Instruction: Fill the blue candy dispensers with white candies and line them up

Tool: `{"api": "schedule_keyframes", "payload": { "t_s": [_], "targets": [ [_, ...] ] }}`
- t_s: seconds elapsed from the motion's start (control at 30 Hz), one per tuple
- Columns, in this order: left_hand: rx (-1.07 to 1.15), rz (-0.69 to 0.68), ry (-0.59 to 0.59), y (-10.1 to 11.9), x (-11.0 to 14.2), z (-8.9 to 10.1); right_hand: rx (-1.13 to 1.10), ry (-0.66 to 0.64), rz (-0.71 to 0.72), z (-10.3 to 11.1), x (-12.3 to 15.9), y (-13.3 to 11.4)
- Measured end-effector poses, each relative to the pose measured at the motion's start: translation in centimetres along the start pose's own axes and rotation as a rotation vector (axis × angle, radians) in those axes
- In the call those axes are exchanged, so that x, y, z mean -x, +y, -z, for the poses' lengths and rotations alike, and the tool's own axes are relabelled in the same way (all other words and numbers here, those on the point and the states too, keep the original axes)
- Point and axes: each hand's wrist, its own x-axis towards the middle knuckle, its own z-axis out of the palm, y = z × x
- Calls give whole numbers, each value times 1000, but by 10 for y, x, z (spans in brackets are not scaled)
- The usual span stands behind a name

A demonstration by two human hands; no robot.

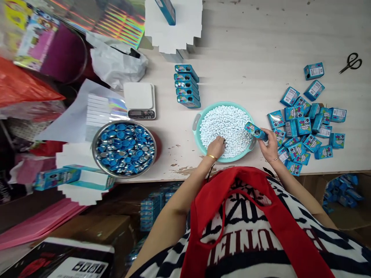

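A teal basin full of small white candies sits on the white table in front of me. My left hand is down in the candies at the basin's near edge, fingers curled into them. My right hand holds a small blue box tilted over the basin's right rim. A pile of the same blue boxes lies just right of that hand.
A steel bowl of blue caps stands to the left, a small white scale behind it. A row of blue boxes stands behind the basin. Scissors lie far right. Stacked flat white cartons are at the back.
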Motion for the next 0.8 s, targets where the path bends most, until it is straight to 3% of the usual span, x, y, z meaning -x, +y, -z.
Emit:
{"api": "schedule_keyframes", "payload": {
  "t_s": [0.13, 0.3, 0.5, 0.63, 0.8],
  "targets": [
    [147, -53, 53, -1, -6, -8, -2, 16, -28, -1, 4, 1],
    [310, -134, 112, -18, 11, 14, -5, 11, -35, -4, 6, 4],
    [289, -321, 195, -8, 38, 80, 23, -37, 57, -9, 1, 3],
    [139, -432, 139, 12, 49, 128, 27, -75, 155, -20, -1, -2],
    [-257, -332, -3, 57, 60, 171, -11, -165, 165, -36, 0, -12]
  ]
}}
